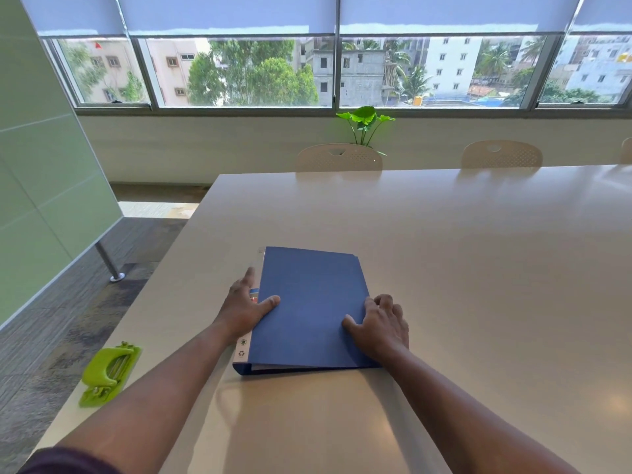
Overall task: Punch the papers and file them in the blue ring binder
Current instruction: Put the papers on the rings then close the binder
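In the lower centre of the frame, two bare forearms reach forward from the bottom corners and meet at the blue ring binder (pixel 307 309), which lies closed and flat on the pale bench (pixel 478 268). The left hand (pixel 244 307) sits at the binder's spine side, fingers fairly straight along the white spine label and the thumb spread across onto the blue cover, so it rests on the binder without curling round it. The right hand (pixel 381 325) lies at the binder's right edge, palm down, thumb on the cover and fingers bent over the edge; whether they grip the cover or only press on it cannot be told. At the lower left of the frame, a green hole punch (pixel 109 376) sits near the bench's left edge, well apart from the binder. Across the bench, in the upper right, two cream chairs (pixel 338 157) stand below the windows (pixel 239 71), with a small green plant (pixel 364 123) behind one.
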Motion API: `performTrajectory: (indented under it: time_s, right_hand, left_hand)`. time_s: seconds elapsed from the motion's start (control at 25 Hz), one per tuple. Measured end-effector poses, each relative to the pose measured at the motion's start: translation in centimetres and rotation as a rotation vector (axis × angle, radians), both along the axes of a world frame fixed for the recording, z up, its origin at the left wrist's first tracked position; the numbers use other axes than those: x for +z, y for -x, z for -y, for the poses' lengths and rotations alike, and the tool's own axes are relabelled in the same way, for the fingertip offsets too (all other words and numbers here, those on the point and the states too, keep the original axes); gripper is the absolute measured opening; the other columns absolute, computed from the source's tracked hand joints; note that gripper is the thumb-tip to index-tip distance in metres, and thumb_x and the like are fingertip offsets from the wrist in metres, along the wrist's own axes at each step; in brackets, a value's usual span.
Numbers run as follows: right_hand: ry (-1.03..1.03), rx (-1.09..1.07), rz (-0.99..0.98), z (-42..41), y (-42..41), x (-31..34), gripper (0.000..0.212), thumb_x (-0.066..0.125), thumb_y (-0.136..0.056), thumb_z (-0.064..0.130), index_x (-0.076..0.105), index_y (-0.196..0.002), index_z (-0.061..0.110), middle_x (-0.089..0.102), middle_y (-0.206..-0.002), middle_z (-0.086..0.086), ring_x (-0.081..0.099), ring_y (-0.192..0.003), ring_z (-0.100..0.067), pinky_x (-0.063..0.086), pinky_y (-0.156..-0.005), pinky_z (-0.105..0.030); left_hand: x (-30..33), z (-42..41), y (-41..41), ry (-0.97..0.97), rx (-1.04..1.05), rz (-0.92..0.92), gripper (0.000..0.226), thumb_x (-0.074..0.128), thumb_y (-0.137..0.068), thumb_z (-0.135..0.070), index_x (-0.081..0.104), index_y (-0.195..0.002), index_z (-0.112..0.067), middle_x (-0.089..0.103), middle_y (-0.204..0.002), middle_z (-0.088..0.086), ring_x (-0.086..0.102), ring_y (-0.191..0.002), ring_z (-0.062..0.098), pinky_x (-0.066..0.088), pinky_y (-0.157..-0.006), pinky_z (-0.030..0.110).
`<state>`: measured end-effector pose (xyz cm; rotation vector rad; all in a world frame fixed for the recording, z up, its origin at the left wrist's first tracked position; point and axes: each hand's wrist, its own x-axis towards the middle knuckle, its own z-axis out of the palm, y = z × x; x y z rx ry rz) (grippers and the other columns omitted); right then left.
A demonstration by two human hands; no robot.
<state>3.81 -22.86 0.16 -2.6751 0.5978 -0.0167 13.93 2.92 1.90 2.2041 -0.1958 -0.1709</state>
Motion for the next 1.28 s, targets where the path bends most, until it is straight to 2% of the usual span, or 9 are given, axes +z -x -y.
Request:
performTrajectory:
  time_s: [0.08,0.16,0.24,0.32,0.48,0.88,1.28]
  right_hand:
    - [0.011,0.033,-0.02,-0.4,0.1,-0.2,0.069,0.04,-0.095,0.061,0.037,-0.151,0.021,0.028,-0.157,-0.004,0.03,-0.14,-0.03,0.032,-0.11,-0.044]
    - [0.049,0.094,-0.038,-0.6,-0.1,0.0,0.072,0.032,-0.099,0.061,0.018,-0.162,0.029,0.007,-0.169,-0.002,0.014,-0.151,-0.031,0.024,-0.115,-0.048]
    - [0.09,0.16,-0.043,-0.8,-0.4,0.8,0.071,0.025,-0.101,0.062,0.006,-0.164,0.033,-0.005,-0.173,0.0,0.0,-0.157,-0.031,0.015,-0.119,-0.05]
    - [0.118,0.196,-0.054,-1.1,-0.7,1.5,0.07,0.022,-0.102,0.063,0.004,-0.164,0.034,-0.009,-0.173,0.0,-0.007,-0.158,-0.029,0.009,-0.121,-0.051]
    - [0.122,0.218,-0.09,-1.1,-0.9,1.6,0.072,0.02,-0.102,0.065,0.004,-0.164,0.034,-0.009,-0.173,-0.001,-0.009,-0.159,-0.029,0.006,-0.123,-0.052]
    - [0.127,0.263,-0.075,-1.4,-1.5,2.1,0.072,0.019,-0.102,0.065,0.003,-0.164,0.032,-0.007,-0.173,-0.002,-0.008,-0.159,-0.027,0.007,-0.124,-0.051]
    - [0.113,0.265,-0.083,-1.7,-1.0,2.6,0.072,0.02,-0.103,0.064,0.006,-0.164,0.03,-0.002,-0.174,-0.003,-0.006,-0.159,-0.027,0.005,-0.125,-0.051]
  left_hand:
    - [-0.1,0.3,-0.4,-0.172,-0.041,0.0,0.077,0.063,-0.095,-0.048,0.025,-0.16,-0.031,0.019,-0.161,0.001,0.042,-0.141,0.029,0.036,-0.118,0.043]
    - [0.2,0.9,-0.3,-0.373,-0.098,-0.004,0.066,0.048,-0.101,-0.053,0.025,-0.16,-0.035,-0.006,-0.17,0.004,0.014,-0.155,0.031,0.02,-0.124,0.044]
    - [0.9,1.7,0.0,-0.582,-0.181,0.062,0.064,0.035,-0.102,-0.059,0.019,-0.161,-0.039,-0.015,-0.17,0.002,-0.003,-0.157,0.029,0.011,-0.125,0.047]
    - [1.2,2.4,0.3,-0.695,-0.246,0.118,0.065,0.026,-0.102,-0.063,0.013,-0.161,-0.04,-0.014,-0.171,0.0,-0.011,-0.157,0.026,0.002,-0.125,0.048]
    - [0.7,3.2,0.9,-0.774,-0.282,0.174,0.068,0.019,-0.101,-0.065,0.008,-0.162,-0.038,-0.004,-0.172,-0.001,-0.011,-0.157,0.023,-0.002,-0.125,0.046]
    - [0.8,3.5,1.4,-0.732,-0.269,0.217,0.068,0.02,-0.102,-0.062,0.006,-0.163,-0.035,-0.006,-0.172,-0.002,-0.012,-0.157,0.019,-0.002,-0.125,0.042]
    - [0.5,3.1,1.4,-0.713,-0.247,0.177,0.066,0.021,-0.103,-0.06,0.007,-0.163,-0.034,-0.004,-0.172,-0.003,-0.01,-0.158,0.019,-0.002,-0.125,0.041]
